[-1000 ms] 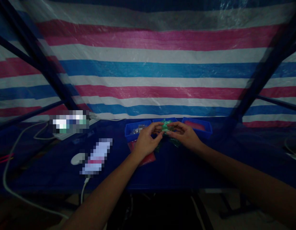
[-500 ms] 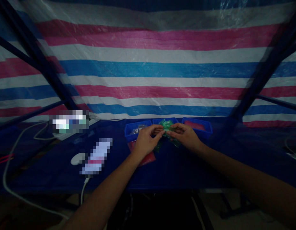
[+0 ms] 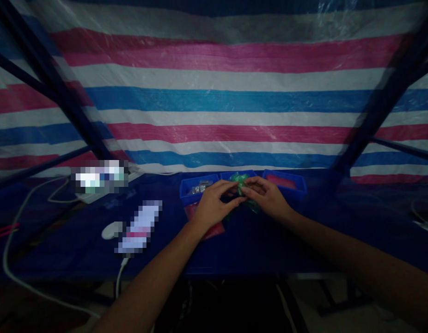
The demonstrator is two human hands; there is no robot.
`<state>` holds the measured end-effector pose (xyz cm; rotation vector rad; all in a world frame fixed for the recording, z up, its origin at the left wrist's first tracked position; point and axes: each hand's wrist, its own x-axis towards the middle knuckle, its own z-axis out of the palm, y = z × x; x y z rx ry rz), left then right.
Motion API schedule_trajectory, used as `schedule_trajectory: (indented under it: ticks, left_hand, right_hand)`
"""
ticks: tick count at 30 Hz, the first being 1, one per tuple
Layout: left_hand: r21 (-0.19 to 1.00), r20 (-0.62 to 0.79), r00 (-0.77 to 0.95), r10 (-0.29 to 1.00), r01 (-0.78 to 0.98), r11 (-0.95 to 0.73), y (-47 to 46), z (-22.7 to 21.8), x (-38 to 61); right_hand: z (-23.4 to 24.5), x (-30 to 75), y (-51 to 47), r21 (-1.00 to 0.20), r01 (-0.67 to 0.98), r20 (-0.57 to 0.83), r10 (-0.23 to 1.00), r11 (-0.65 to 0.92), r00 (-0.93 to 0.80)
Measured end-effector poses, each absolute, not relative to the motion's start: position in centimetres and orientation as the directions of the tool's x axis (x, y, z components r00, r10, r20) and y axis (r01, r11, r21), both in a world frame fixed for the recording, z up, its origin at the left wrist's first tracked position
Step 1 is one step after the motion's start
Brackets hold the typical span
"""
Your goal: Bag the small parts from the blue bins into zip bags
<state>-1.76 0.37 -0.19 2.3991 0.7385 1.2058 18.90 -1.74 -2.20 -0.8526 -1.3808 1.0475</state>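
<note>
From my end, L to R: phone [image 3: 139, 226] blurred; L box [image 3: 189, 199] w/ silver bits [image 3: 201, 187]; red packet [image 3: 214, 230] partly hidden by L hand [image 3: 214, 202], thumb & fingers apart; green packet [image 3: 241, 185] btwn both hands' tips; R hand [image 3: 267, 198] narrow, prob. pinching it; R box [image 3: 293, 190] beyond. I'd judge step = fingertip work on green packet; next move calls for firm R pinch, L thumb nearer
</note>
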Motion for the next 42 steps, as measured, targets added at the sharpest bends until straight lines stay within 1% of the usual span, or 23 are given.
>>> schedule_trajectory:
  ticks: [3,5,7,10,13,16,18,20,22,25,27,29,31,34,36,39,42]
  left_hand:
    - [0.471,0.638,0.481,0.602,0.375,-0.799,0.6,-0.2,-1.9]
    - [0.439,0.645,0.459,0.610,0.431,-0.788,0.7,-0.1,-1.9]
    - [0.431,0.649,0.438,0.622,0.461,-0.775,0.8,-0.1,-1.9]
    - [0.454,0.654,0.391,0.648,0.483,-0.749,0.9,-0.2,-2.0]
    - [0.529,0.630,0.371,0.682,0.437,-0.727,0.9,-0.4,-2.1]
    - [0.601,0.591,0.429,0.683,0.330,-0.727,0.8,-0.6,-2.0]
    - [0.615,0.578,0.461,0.674,0.298,-0.731,0.8,-0.7,-1.9]
    - [0.604,0.580,0.463,0.670,0.307,-0.735,0.8,-0.8,-1.8]
    - [0.558,0.613,0.435,0.659,0.353,-0.751,0.8,-0.7,-1.9]
    - [0.452,0.673,0.414,0.613,0.426,-0.784,0.7,-0.4,-1.9]
    - [0.420,0.674,0.447,0.588,0.423,-0.803,0.5,-0.2,-1.8]
    - [0.426,0.647,0.505,0.571,0.382,-0.820,0.2,-0.1,-1.8]
    - [0.441,0.625,0.541,0.563,0.350,-0.826,0.0,0.0,-1.7]
    - [0.456,0.624,0.530,0.574,0.349,-0.818,0.1,-0.1,-1.7]
    - [0.460,0.632,0.496,0.596,0.379,-0.803,0.4,-0.2,-1.8]
    - [0.477,0.638,0.439,0.633,0.419,-0.772,0.9,-0.4,-1.9]
    - [0.524,0.635,0.405,0.658,0.400,-0.752,1.2,-0.6,-1.9]
  right_hand:
    - [-1.6,18.8,-2.2,-0.935,-0.103,0.352,0.925,0.339,-0.143]
    - [-1.5,18.8,-2.3,-0.928,-0.087,0.371,0.916,0.362,-0.149]
    - [-1.5,18.8,-2.2,-0.924,-0.050,0.381,0.916,0.378,-0.121]
    - [-1.7,19.2,-1.8,-0.927,-0.002,0.376,0.926,0.376,-0.026]
    - [-2.0,19.4,-1.5,-0.920,-0.007,0.391,0.920,0.391,0.017]
    - [-2.1,19.4,-1.5,-0.924,-0.013,0.381,0.923,0.381,-0.058]
    - [-2.3,19.3,-1.5,-0.925,0.011,0.376,0.920,0.380,-0.109]
    - [-2.4,19.3,-1.4,-0.917,0.044,0.390,0.914,0.397,-0.109]
    - [-2.6,19.5,-1.1,-0.919,0.054,0.386,0.920,0.390,-0.061]
    - [-2.7,19.9,-0.6,-0.941,0.008,0.339,0.940,0.339,0.046]
    - [-2.7,20.1,-0.5,-0.942,-0.029,0.331,0.939,0.335,0.090]
    - [-2.6,20.0,-0.5,-0.937,-0.066,0.338,0.939,0.342,0.070]
    - [-2.4,19.7,-0.9,-0.938,-0.103,0.332,0.943,0.330,-0.002]
    - [-1.9,19.2,-1.5,-0.940,-0.096,0.336,0.936,0.326,-0.110]
    - [-1.7,19.0,-1.8,-0.937,-0.065,0.350,0.926,0.344,-0.138]
    - [-1.7,19.3,-1.7,-0.934,-0.018,0.358,0.928,0.358,-0.106]
    - [-2.1,19.7,-1.2,-0.930,0.027,0.366,0.930,0.367,-0.027]
